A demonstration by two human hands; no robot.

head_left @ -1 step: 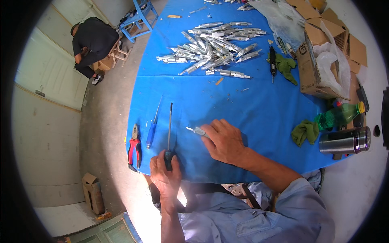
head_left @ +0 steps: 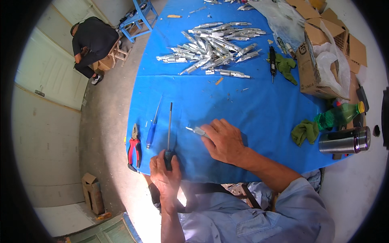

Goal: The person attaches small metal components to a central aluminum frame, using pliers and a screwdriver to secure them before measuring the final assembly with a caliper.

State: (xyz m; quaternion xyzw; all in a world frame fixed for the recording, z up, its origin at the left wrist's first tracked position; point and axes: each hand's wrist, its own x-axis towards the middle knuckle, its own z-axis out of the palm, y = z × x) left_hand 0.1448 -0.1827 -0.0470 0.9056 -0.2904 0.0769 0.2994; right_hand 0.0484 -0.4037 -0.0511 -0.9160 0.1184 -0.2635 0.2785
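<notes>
My left hand (head_left: 165, 172), at the table's near edge, has its fingers around the dark handle of a long screwdriver (head_left: 169, 125), whose shaft points away from me. To the right, my right hand (head_left: 225, 141) is closed on a slim silver metal part (head_left: 197, 130); one end sticks out past the fingers and the rest is hidden. Left of the long screwdriver lies a smaller screwdriver with a blue handle (head_left: 151, 133). Beside it, at the left edge, are red-and-black pliers (head_left: 134, 148). Farther back, a heap of similar silver parts (head_left: 214, 46) covers the table.
On the right, a black pen-shaped power driver (head_left: 272, 65) lies by a green cloth (head_left: 287, 69). Nearer are another green cloth (head_left: 304, 133), a green bottle (head_left: 342, 115) and a steel flask (head_left: 344, 140). An open carton (head_left: 310, 71) stands behind them. A person (head_left: 95, 42) sits far left.
</notes>
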